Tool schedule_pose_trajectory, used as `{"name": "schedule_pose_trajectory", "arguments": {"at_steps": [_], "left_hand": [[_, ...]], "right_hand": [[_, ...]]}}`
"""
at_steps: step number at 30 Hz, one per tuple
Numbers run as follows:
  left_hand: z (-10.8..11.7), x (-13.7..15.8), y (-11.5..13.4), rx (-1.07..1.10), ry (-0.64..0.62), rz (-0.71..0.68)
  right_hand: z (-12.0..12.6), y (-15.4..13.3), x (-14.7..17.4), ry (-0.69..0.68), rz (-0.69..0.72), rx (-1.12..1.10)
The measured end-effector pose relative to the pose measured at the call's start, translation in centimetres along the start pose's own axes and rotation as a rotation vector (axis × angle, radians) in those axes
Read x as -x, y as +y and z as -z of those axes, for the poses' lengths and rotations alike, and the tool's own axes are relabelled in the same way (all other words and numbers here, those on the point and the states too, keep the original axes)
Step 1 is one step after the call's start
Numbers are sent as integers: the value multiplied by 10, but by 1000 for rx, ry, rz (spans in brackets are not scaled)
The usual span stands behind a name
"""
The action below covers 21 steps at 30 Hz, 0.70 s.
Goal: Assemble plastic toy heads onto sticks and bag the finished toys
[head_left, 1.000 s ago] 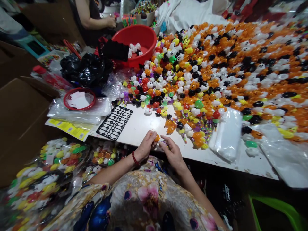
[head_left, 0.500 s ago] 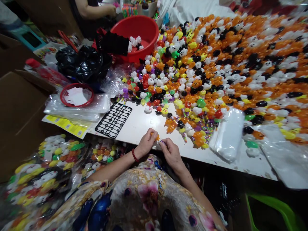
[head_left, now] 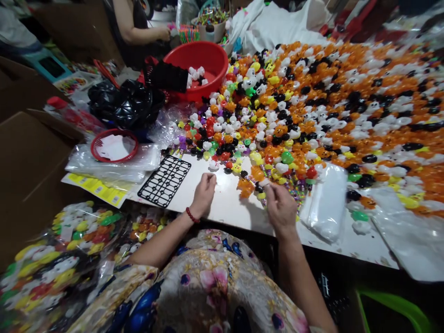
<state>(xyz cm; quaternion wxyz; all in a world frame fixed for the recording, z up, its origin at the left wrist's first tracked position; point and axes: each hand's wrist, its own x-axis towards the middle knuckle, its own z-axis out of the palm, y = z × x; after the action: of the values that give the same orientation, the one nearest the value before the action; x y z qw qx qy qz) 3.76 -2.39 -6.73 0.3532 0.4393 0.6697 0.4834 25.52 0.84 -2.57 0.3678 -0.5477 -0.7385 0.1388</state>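
My left hand (head_left: 203, 193), a red bead bracelet at its wrist, is raised over the bare front of the white table (head_left: 222, 203). Its fingers are curled together and nothing shows in them. Farther right, my right hand (head_left: 281, 210) pinches a small orange plastic toy (head_left: 257, 173) with a whitish end at the fingertips. That toy is at the front of a heap of small toys, next to another orange toy (head_left: 245, 188). Tubes with colourful beads (head_left: 301, 194) lie close beyond the right hand, partly hidden by it.
A black plastic grid (head_left: 164, 181) lies at left, near a red basket (head_left: 114, 160) with papers. Behind it stands a red basin (head_left: 220, 69). Clear bags (head_left: 326, 203) lie at right. Orange, white and black toys (head_left: 347, 106) cover the back. A co-worker's arm (head_left: 138, 34) shows behind.
My hands were together at the table edge over an orange toy. They have parted: the right moved right to the heap with the orange toy, the left moved slightly left and away from me.
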Motion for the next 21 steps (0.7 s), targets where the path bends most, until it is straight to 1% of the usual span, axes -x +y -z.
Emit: {"name": "schedule_pose_trajectory", "arguments": {"at_steps": [1, 2, 3, 4, 5, 7, 9, 10, 11, 13, 15, 17, 19, 21], "left_hand": [[2, -12, 2, -133, 72, -90], [4, -24, 4, -272, 101, -179], [6, -36, 5, -407, 91, -257], [6, -46, 7, -530, 55, -315], [6, -54, 8, -635, 4, -348], [5, -63, 8, -769, -83, -336], [3, -65, 5, -798, -105, -273], [4, -63, 4, -774, -96, -240], [5, -60, 2, -722, -76, -207], [9, -51, -1, -542, -15, -115], [15, -42, -3, -254, 36, 20], [21, -33, -4, 126, 33, 179], [26, -27, -4, 491, -21, 319], [30, -21, -5, 733, -63, 408]], "right_hand": [[5, 7, -10, 84, 30, 97], [7, 13, -19, 147, 54, 193], [7, 17, -27, 180, 75, 278], [3, 17, -33, 175, 100, 342], [-3, 14, -37, 133, 133, 380], [-23, 2, -45, -37, 224, 395], [-48, -17, -54, -246, 288, 408], [-61, -27, -60, -340, 292, 433], [-72, -36, -66, -417, 282, 468], [-92, -50, -81, -533, 248, 534], [-106, -58, -94, -602, 224, 565], [-114, -61, -102, -633, 210, 565], [-115, -62, -103, -631, 203, 566], [-110, -61, -96, -567, 174, 504]]}}
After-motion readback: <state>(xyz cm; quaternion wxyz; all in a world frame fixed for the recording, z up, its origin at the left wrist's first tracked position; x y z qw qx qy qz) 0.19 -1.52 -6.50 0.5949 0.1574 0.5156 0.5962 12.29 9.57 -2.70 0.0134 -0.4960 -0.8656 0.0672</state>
